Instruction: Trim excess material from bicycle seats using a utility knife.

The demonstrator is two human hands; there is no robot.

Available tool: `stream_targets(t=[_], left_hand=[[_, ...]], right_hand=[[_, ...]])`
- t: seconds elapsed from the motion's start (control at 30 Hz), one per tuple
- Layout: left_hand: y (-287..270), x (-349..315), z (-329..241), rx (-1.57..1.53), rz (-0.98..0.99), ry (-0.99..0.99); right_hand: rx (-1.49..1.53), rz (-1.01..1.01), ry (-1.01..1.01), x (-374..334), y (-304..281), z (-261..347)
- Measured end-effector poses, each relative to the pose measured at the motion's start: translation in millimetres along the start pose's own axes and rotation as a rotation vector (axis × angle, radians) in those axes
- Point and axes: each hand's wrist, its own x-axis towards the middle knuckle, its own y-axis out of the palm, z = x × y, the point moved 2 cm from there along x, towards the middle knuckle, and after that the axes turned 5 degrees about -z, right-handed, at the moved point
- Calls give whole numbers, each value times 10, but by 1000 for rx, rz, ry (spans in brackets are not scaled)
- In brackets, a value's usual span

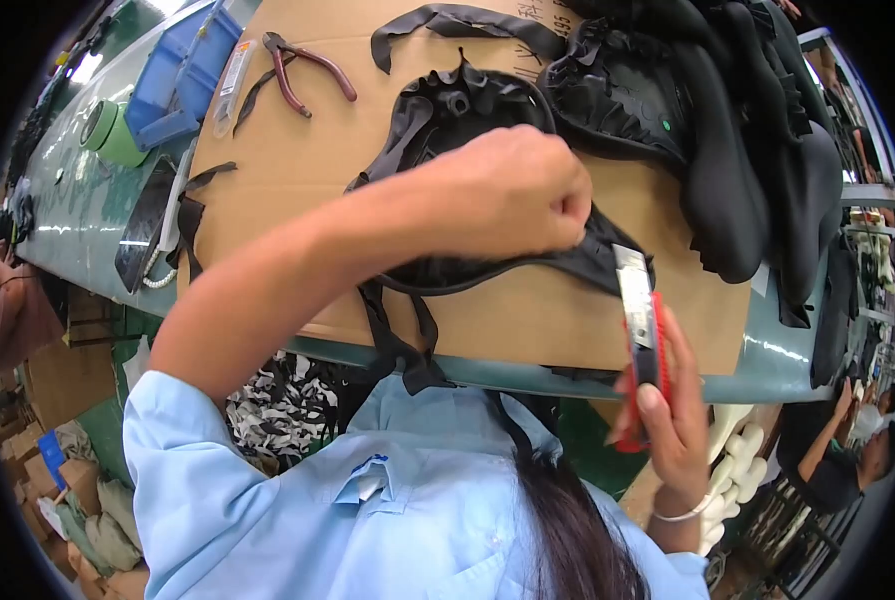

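Observation:
My left hand (pixel 533 188) is closed in a fist above a black padded shell (pixel 467 275) with gathered fabric edges, which lies on the cardboard sheet. The curled fingers face away, so what they grip, if anything, is hidden. My right hand (pixel 675 425) is wrapped round a red box cutter (pixel 659 350), held upright near the table's front edge. Its blade is extended and points up, close to the shell's narrow right end. Black fabric strips (pixel 397 345) hang from the shell over the table edge.
Several similar black pieces (pixel 727 190) are piled at the right. Red-handled nippers (pixel 312 75), a blue bin (pixel 182 75), green tape (pixel 117 135) and a phone-like dark slab (pixel 145 225) lie at the left. Cardboard (pixel 267 190) covers the green table. Other people are at the far right and far left.

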Motion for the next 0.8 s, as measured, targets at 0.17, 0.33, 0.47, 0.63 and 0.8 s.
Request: stream_targets(t=[0.17,0.33,0.47,0.63,0.8], left_hand=[[-69,80,116,-197,68,-153],[-39,97,232,-490,86,-259],[-133,59,236,-832,-78,-205],[-678,10,191,-84,-612,36],[-400,-368,704,-204,-652,-115]], right_hand=[[607,6,173,155,548,-88],[535,36,201,122,779,92],[434,226,304,-5,806,260],[397,-133,-57,-11,632,-127],[293,-62,-80,428,1021,-124]])
